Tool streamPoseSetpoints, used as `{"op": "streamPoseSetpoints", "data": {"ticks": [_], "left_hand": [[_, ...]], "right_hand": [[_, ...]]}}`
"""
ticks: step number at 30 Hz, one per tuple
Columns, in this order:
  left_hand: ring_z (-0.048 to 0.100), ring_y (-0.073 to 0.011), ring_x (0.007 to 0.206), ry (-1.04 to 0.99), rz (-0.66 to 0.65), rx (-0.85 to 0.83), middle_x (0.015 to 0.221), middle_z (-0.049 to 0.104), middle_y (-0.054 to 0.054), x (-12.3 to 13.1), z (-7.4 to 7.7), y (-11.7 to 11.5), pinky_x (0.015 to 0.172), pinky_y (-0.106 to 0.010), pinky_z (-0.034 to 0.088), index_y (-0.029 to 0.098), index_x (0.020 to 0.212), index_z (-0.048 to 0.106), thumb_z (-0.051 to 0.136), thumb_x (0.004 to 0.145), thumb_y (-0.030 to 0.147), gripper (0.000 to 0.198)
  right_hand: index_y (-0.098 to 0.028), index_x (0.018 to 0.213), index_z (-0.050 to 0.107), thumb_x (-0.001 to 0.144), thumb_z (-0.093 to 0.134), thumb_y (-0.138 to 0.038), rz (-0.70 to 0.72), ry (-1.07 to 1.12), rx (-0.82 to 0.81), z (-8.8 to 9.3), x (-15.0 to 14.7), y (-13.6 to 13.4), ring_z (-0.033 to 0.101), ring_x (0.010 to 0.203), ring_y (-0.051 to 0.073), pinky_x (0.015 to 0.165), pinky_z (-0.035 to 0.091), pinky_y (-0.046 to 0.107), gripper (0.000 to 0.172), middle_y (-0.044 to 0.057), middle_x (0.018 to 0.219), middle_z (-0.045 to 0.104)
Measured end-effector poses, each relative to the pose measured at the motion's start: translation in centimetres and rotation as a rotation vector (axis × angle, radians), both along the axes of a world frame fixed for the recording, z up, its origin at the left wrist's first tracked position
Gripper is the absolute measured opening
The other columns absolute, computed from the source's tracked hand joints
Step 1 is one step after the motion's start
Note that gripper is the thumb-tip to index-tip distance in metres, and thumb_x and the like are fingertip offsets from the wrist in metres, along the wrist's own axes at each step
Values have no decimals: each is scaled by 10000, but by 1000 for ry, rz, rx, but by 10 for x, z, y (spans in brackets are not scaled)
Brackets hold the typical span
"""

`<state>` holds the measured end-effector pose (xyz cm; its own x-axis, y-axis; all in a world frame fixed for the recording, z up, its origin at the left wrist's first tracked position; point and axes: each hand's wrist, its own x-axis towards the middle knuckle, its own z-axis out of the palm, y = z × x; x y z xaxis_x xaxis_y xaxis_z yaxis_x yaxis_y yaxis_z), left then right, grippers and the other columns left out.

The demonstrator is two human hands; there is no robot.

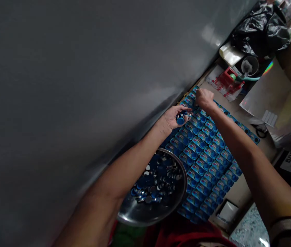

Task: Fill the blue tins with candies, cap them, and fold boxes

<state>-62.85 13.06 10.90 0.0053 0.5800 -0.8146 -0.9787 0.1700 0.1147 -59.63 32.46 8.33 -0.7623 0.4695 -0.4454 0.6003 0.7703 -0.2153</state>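
Observation:
My left hand (pixel 175 117) is cupped palm up and holds a small heap of blue round caps (pixel 181 118). It hovers over the near-wall edge of a grid of blue cards (pixel 207 156) laid in rows on the table. My right hand (pixel 204 98) is closed with its fingertips pressed down on the far corner of that grid; what it pinches is hidden. A steel bowl (pixel 140 214) full of several blue and silver round caps (pixel 155 181) sits by my left forearm, overlapping the grid's near edge.
A grey wall (pixel 83 85) runs along the left. Beyond the grid lie a red tape dispenser (pixel 229 78), a cup (pixel 249 65), a black plastic bag (pixel 262 29), shiny foil sheets (pixel 271 96) and scissors (pixel 260 130). A small white box (pixel 227 212) sits near the table's front.

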Motion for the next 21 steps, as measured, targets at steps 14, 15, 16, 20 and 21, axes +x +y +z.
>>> {"op": "streamPoseSetpoints", "data": {"ticks": [14,15,16,20,21], "left_hand": [[563,-58,430,74,22,-59,656,633,7,37,10,9,422,-117,480,100,1005,677,527,998,-19,192],[555,-62,418,66,-10,-68,645,623,8,42,10,13,398,-117,458,95,1035,683,519,1004,-12,198],[554,-67,414,58,-39,-72,639,619,7,46,10,17,377,-118,438,90,1065,688,510,1007,-8,212],[603,-84,462,27,-125,-43,670,643,-20,58,14,37,364,-108,412,93,1091,702,519,1009,16,215],[622,-88,487,16,-135,-27,688,653,-35,59,15,42,379,-105,427,93,1053,700,525,1020,41,186]], "right_hand": [[-229,1079,819,864,673,-274,-144,722,-451,40,140,-82,708,869,180,817,575,302,264,63,1059,768],[-230,1024,833,853,669,-268,-189,726,-418,38,146,-85,702,837,180,811,569,307,240,59,1003,765],[-228,986,841,846,665,-270,-239,723,-396,36,151,-85,699,815,182,808,566,312,229,56,959,765],[-198,1012,853,839,628,-300,-457,668,-440,34,160,-55,737,826,208,780,571,304,302,50,909,805],[-189,1045,853,836,608,-289,-505,639,-412,35,159,-40,747,834,214,774,572,300,337,49,914,816]]}}
